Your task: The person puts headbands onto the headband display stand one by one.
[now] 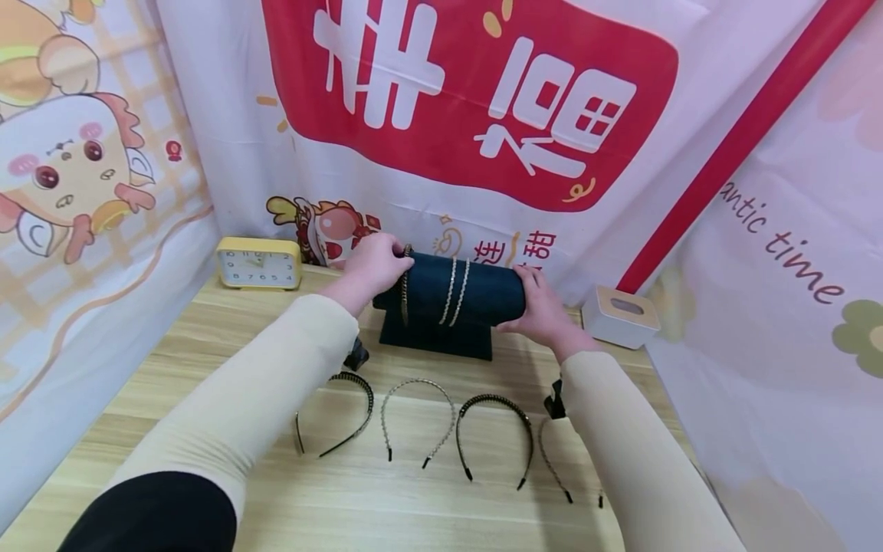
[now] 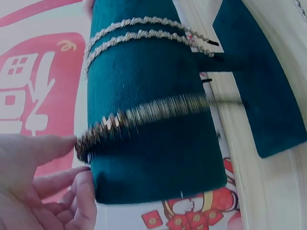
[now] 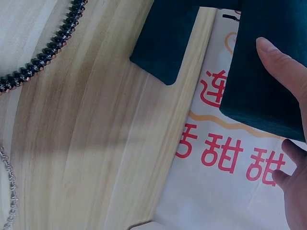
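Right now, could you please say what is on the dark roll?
Two silvery headbands and one darker headband, which the left hand touches, sit over the roll; its back is hidden.

Printed curtains around a table suggest a booth.

Pale wood table, white fabric walls — white-lettered red panel behind, cartoon creature printed at left
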A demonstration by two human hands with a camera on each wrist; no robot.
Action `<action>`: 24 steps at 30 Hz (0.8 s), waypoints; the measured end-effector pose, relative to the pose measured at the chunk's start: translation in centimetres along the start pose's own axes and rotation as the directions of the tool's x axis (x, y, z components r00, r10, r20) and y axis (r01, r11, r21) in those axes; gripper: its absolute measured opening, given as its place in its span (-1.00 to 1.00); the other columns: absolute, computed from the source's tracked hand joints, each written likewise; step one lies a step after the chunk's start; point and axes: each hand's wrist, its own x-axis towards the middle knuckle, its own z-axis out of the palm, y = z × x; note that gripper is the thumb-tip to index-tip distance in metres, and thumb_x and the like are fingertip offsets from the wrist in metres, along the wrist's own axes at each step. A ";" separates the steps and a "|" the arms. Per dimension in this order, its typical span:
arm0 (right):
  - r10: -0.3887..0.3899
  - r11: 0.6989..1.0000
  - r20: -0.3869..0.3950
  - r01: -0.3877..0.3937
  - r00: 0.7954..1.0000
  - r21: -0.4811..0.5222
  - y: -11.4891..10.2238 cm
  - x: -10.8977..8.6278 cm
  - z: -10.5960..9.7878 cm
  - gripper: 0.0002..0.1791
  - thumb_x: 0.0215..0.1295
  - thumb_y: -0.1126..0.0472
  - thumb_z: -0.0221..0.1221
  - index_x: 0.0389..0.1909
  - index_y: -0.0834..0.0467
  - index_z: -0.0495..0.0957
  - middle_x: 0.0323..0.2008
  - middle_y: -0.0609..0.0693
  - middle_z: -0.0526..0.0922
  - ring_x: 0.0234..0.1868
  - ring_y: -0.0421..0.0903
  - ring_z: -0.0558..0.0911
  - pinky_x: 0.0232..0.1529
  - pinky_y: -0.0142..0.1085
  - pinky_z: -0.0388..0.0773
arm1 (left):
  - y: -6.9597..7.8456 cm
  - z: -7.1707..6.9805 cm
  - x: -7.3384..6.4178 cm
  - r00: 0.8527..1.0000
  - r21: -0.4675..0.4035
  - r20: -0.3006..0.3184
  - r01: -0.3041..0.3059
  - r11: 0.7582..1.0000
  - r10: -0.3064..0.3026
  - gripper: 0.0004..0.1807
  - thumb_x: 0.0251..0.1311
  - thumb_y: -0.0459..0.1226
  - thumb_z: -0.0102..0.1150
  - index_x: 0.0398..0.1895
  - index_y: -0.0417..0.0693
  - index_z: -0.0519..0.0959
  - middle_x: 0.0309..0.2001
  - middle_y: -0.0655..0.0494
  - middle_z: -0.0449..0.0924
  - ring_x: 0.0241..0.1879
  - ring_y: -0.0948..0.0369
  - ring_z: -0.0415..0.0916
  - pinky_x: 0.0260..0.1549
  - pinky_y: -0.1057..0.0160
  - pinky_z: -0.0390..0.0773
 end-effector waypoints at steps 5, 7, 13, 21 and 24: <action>0.007 1.000 0.008 -0.007 1.000 0.005 0.1 0.1 0.1 0.33 -0.19 -0.12 0.58 0.55 -0.07 -0.07 0.49 0.10 -0.01 0.35 0.18 0.23 0.32 0.14 0.21 | -1.9 -1.4 0.6 0.984 -0.005 0.070 -0.163 0.987 0.163 -0.50 0.39 -0.06 0.16 0.31 -0.04 0.46 0.25 -0.11 0.41 0.24 -0.06 0.31 0.24 -0.21 0.23; 0.008 1.000 0.009 -0.008 1.000 0.002 0.1 0.1 0.1 0.33 -0.19 -0.13 0.58 0.55 -0.08 -0.07 0.49 0.09 -0.02 0.35 0.18 0.23 0.32 0.14 0.22 | -2.6 -1.9 0.9 0.962 0.000 0.160 -0.224 0.975 0.221 -0.34 0.37 -0.04 0.18 0.47 0.03 0.30 0.43 -0.07 0.23 0.40 -0.06 0.11 0.33 -0.24 0.05; 0.003 1.000 0.004 -0.003 1.000 -0.006 0.2 0.1 0.1 0.34 -0.20 -0.14 0.58 0.55 -0.07 -0.07 0.49 0.09 -0.02 0.35 0.18 0.24 0.32 0.14 0.22 | -3.6 -1.8 1.3 0.890 0.041 0.379 -0.291 0.956 0.255 -0.13 0.31 0.03 0.22 0.59 0.17 0.03 0.55 -0.02 -0.02 0.53 -0.01 -0.26 0.37 -0.25 -0.30; -0.003 1.000 -0.001 0.003 1.000 -0.010 0.1 0.1 0.1 0.33 -0.19 -0.14 0.58 0.55 -0.05 -0.06 0.49 0.10 -0.01 0.35 0.18 0.23 0.33 0.13 0.21 | -1.8 0.1 1.2 0.883 0.099 0.374 -0.341 0.935 0.283 -0.12 0.25 0.06 0.28 0.57 0.23 0.09 0.51 0.07 0.12 0.53 0.03 -0.26 0.37 -0.22 -0.39; 0.003 1.000 0.000 -0.003 1.000 -0.005 0.1 0.1 0.1 0.33 -0.19 -0.13 0.58 0.55 -0.06 -0.06 0.49 0.09 0.00 0.35 0.18 0.23 0.32 0.13 0.22 | -0.9 0.8 1.2 0.879 0.111 0.374 -0.357 0.928 0.294 -0.11 0.24 0.06 0.29 0.57 0.25 0.09 0.50 0.14 0.13 0.53 0.04 -0.27 0.37 -0.20 -0.41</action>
